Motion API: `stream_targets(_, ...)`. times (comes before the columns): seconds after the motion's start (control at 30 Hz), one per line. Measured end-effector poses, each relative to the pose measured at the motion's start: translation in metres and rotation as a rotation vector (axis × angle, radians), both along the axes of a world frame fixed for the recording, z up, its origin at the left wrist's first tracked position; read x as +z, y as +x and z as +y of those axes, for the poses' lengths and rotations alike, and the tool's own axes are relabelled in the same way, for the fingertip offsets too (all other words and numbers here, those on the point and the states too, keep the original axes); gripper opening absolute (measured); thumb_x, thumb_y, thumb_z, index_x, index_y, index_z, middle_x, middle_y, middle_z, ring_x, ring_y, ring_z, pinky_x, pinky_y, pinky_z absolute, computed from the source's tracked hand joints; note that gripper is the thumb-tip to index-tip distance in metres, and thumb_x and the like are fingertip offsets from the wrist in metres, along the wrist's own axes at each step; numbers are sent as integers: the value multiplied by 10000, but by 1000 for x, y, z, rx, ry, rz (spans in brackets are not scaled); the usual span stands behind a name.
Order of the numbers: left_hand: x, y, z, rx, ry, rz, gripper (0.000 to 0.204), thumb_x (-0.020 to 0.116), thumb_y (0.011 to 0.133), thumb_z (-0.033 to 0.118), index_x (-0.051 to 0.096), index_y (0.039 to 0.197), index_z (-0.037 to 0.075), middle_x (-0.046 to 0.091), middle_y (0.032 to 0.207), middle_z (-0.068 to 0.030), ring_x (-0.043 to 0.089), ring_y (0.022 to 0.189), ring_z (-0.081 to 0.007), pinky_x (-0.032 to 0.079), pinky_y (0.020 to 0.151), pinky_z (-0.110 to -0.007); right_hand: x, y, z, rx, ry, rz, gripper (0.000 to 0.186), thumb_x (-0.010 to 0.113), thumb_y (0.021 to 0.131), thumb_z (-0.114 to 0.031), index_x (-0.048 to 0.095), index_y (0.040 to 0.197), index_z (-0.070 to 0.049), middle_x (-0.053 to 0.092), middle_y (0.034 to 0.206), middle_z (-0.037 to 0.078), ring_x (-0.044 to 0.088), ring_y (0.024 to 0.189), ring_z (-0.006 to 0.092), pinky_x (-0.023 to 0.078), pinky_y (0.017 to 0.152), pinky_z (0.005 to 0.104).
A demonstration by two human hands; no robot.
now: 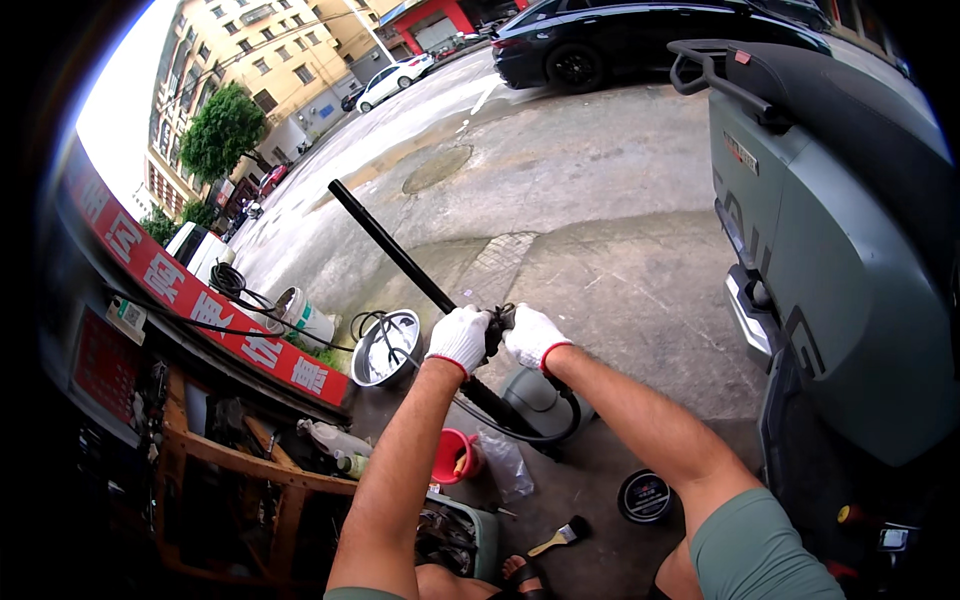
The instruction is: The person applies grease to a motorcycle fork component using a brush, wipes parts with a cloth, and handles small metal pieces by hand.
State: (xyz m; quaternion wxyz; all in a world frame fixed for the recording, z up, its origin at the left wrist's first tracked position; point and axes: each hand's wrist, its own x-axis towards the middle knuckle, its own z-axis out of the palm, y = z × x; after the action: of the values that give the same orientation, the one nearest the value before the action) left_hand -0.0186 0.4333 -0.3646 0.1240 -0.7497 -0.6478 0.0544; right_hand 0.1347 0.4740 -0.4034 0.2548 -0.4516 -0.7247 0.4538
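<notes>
Both my hands wear white knit gloves with red cuffs and meet in the middle of the view. A long black tube stands tilted before me, its upper end leaning away to the left. My left hand is closed against the tube and a dark, lumpy fitting on it. From the other side, my right hand pinches the same fitting, its fingertips partly hidden. Below my hands a black hose curves round by the tube's lower part, in front of a grey rounded container.
A grey scooter stands close on the right. To the left are a metal basin, a white bucket and a wooden frame. Near my feet are a red bucket, a paintbrush and a round black tin.
</notes>
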Motion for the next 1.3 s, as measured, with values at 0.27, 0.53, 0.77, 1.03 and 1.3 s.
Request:
stream_targets(0.27, 2, -8, -12, -7, 53, -94, 142, 614, 843, 162, 693, 919, 71, 665, 951, -157, 674, 923, -320, 564, 774, -425, 1, -10, -23, -30, 94, -86, 297, 593, 846, -180, 573, 1047, 37, 664, 976, 318, 632, 1003, 466, 513, 864, 504)
stream_targets(0.53, -9, -23, -20, -31, 137, -225, 160, 661, 781, 115, 695, 933, 80, 662, 929, -129, 663, 928, -312, 564, 787, -408, 3, -25, -58, -25, 263, -268, 366, 566, 852, -160, 483, 1118, 77, 666, 919, 317, 661, 911, 456, 534, 797, 516)
stream_targets(0.77, -13, -26, -17, -68, 165, -240, 126, 658, 802, 137, 703, 915, 101, 666, 921, -121, 667, 918, -307, 572, 771, -408, 2, -44, -73, -157, 213, -304, 329, 569, 837, -150, 506, 1087, 55, 656, 926, 329, 639, 922, 489, 514, 799, 535)
stream_targets(1.03, -17, -39, -16, -102, 165, -237, 106, 629, 835, 161, 715, 862, 105, 678, 896, -138, 684, 901, -318, 572, 768, -417, 5, -61, -81, -187, 143, -325, 384, 550, 837, -124, 472, 1149, 84, 660, 984, 333, 654, 962, 468, 523, 824, 521)
stream_targets(1.3, -14, -33, -15, -114, 159, -250, 96, 640, 816, 152, 712, 851, 99, 682, 883, -141, 686, 884, -320, 571, 763, -411, 6, -58, -85, -266, 169, -310, 343, 558, 835, -131, 494, 1115, 56, 658, 933, 324, 647, 933, 479, 513, 804, 529)
